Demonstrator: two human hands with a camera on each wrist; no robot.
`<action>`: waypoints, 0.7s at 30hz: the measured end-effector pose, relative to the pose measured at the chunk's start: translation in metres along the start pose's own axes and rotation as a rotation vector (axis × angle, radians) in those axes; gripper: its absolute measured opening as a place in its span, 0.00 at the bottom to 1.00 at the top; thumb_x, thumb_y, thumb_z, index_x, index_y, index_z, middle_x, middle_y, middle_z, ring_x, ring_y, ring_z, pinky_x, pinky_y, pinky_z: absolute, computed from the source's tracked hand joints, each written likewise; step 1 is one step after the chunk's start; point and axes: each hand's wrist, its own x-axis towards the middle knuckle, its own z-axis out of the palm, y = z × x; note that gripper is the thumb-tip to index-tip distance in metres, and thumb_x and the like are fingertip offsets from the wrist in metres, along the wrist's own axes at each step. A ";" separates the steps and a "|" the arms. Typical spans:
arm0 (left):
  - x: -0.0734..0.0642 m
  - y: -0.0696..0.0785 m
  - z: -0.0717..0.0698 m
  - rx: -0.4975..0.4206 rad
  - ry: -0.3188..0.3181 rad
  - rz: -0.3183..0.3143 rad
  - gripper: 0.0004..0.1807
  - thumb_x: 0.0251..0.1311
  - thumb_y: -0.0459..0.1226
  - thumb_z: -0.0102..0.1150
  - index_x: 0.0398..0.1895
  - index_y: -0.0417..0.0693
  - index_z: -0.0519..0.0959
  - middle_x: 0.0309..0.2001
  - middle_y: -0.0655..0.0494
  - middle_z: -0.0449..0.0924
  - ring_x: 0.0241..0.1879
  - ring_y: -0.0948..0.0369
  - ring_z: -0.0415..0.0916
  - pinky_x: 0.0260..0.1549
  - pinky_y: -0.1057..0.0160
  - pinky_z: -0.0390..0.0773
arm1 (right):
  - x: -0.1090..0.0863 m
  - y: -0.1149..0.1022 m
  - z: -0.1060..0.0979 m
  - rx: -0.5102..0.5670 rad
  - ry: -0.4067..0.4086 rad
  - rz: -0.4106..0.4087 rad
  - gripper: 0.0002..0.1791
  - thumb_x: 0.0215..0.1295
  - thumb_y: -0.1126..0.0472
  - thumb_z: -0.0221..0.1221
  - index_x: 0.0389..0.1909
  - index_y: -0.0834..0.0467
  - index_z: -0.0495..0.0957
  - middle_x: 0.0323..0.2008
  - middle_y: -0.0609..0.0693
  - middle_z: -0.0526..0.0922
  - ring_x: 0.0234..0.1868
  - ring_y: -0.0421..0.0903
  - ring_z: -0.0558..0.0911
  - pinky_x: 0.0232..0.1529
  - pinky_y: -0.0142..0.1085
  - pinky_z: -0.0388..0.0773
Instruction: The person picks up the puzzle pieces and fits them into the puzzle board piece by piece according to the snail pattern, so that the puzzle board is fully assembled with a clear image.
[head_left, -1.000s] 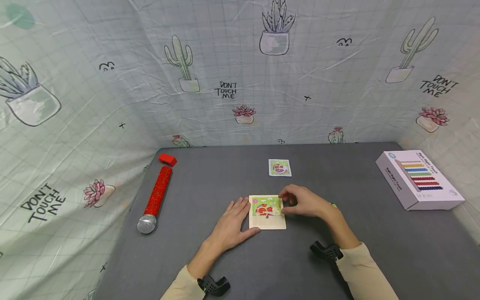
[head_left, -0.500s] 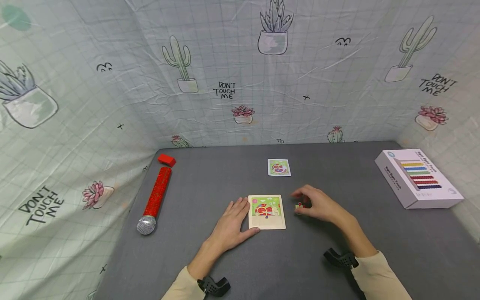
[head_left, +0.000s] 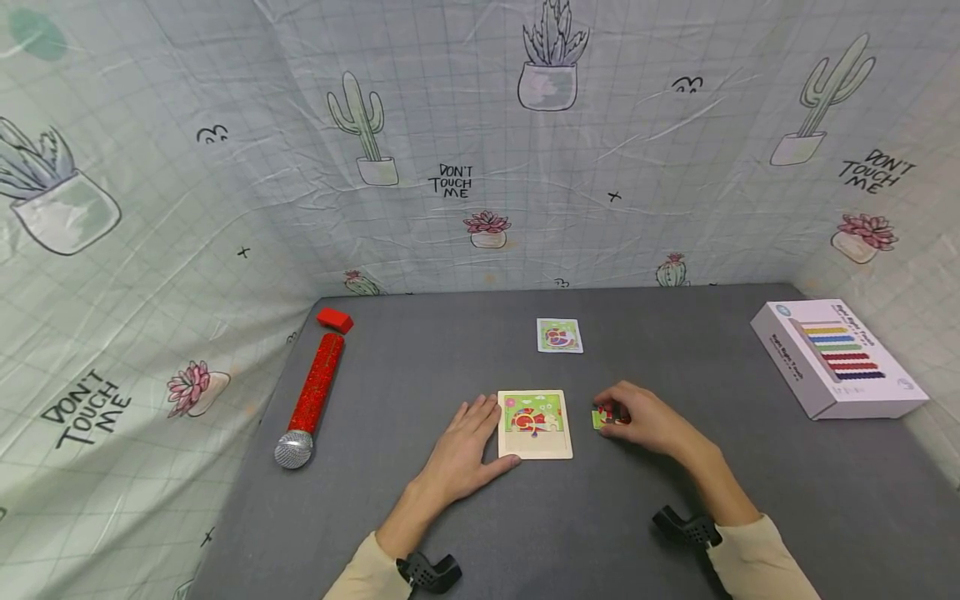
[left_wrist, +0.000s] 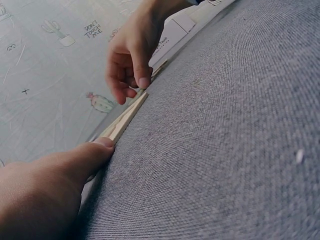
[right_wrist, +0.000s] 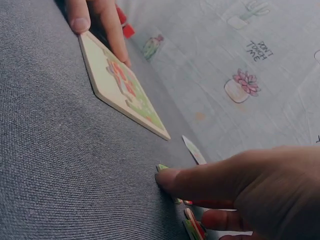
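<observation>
In the head view a square wooden puzzle board (head_left: pixel 536 446) lies on the grey table, its upper part filled with a green and red picture and its lower strip bare wood. My left hand (head_left: pixel 463 454) rests flat at the board's left side, fingers straight, thumb at the lower left corner. Right of the board, my right hand (head_left: pixel 648 421) pinches a green and red puzzle piece (head_left: pixel 597 419) between thumb and fingers. The right wrist view shows the thumb on this green piece (right_wrist: pixel 162 167), with more pieces (right_wrist: pixel 192 226) lying under the fingers, partly hidden.
A small picture card (head_left: pixel 559 336) lies behind the board. At the left are a red glittery microphone (head_left: pixel 318 383) and a red block (head_left: pixel 335 320). A white box (head_left: pixel 843 358) stands at the right. A patterned cloth (head_left: pixel 480 125) hangs behind the table.
My right hand has left the board's right edge and moved right to the loose pieces, where its fingers have closed on one. The left hand has stayed at the board.
</observation>
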 end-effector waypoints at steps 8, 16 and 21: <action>0.000 0.000 0.001 0.001 -0.003 -0.002 0.48 0.62 0.64 0.56 0.74 0.39 0.65 0.76 0.47 0.62 0.78 0.52 0.56 0.77 0.48 0.57 | 0.000 -0.002 0.002 -0.034 0.008 0.027 0.20 0.57 0.62 0.71 0.50 0.63 0.82 0.43 0.53 0.82 0.38 0.43 0.77 0.38 0.37 0.77; 0.000 0.000 0.001 0.000 -0.010 -0.005 0.48 0.62 0.65 0.56 0.74 0.39 0.64 0.77 0.47 0.61 0.78 0.52 0.56 0.78 0.49 0.56 | 0.001 0.000 0.004 -0.029 0.028 0.036 0.20 0.55 0.62 0.72 0.48 0.63 0.82 0.40 0.52 0.81 0.38 0.43 0.77 0.39 0.39 0.77; 0.001 0.000 0.001 0.002 -0.009 -0.002 0.48 0.62 0.64 0.56 0.74 0.39 0.65 0.76 0.47 0.62 0.78 0.51 0.56 0.78 0.49 0.56 | 0.001 0.002 0.003 -0.021 0.035 0.045 0.17 0.53 0.61 0.74 0.43 0.59 0.82 0.37 0.48 0.78 0.37 0.41 0.75 0.37 0.36 0.77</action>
